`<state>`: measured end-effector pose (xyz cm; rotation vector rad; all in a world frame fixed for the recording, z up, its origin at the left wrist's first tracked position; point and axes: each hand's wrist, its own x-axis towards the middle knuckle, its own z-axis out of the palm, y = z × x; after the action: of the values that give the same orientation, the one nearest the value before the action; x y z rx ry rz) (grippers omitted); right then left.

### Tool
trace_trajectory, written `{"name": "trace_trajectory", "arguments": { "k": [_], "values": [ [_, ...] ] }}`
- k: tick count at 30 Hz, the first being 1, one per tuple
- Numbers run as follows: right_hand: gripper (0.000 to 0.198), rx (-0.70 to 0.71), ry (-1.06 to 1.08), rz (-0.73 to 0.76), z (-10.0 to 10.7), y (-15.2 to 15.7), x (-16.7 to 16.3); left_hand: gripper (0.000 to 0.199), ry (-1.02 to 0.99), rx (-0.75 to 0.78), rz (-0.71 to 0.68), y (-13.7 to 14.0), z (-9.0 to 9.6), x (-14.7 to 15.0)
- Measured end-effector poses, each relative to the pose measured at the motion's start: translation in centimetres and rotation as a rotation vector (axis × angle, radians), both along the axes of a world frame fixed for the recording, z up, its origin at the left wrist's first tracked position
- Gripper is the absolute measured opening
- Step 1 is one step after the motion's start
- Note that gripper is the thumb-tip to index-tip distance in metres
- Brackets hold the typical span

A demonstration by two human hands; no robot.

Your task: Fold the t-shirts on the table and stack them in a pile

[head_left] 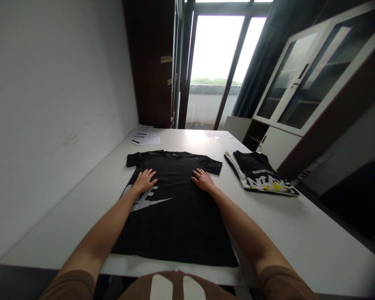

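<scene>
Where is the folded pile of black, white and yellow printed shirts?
In the head view, the folded pile of printed shirts lies on the white table, right of the spread black T-shirt, beyond the right hand.

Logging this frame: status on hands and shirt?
Left hand and right hand open, flat on black T-shirt. Shirt spread flat on white table. Folded stack of shirts off to the right, apart. Nothing on the shirt.
</scene>
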<state>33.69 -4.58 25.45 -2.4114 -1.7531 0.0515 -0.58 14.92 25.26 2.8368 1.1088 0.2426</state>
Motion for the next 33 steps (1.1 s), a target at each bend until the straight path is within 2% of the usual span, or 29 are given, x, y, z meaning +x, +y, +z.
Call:
{"name": "trace_trajectory", "arguments": {
  "k": [33],
  "values": [
    [0.063,0.039,-0.006,0.014,-0.70,0.31,0.46,0.065,-0.009,0.008,-0.008,0.12,-0.17,-0.11]
  ]
}}
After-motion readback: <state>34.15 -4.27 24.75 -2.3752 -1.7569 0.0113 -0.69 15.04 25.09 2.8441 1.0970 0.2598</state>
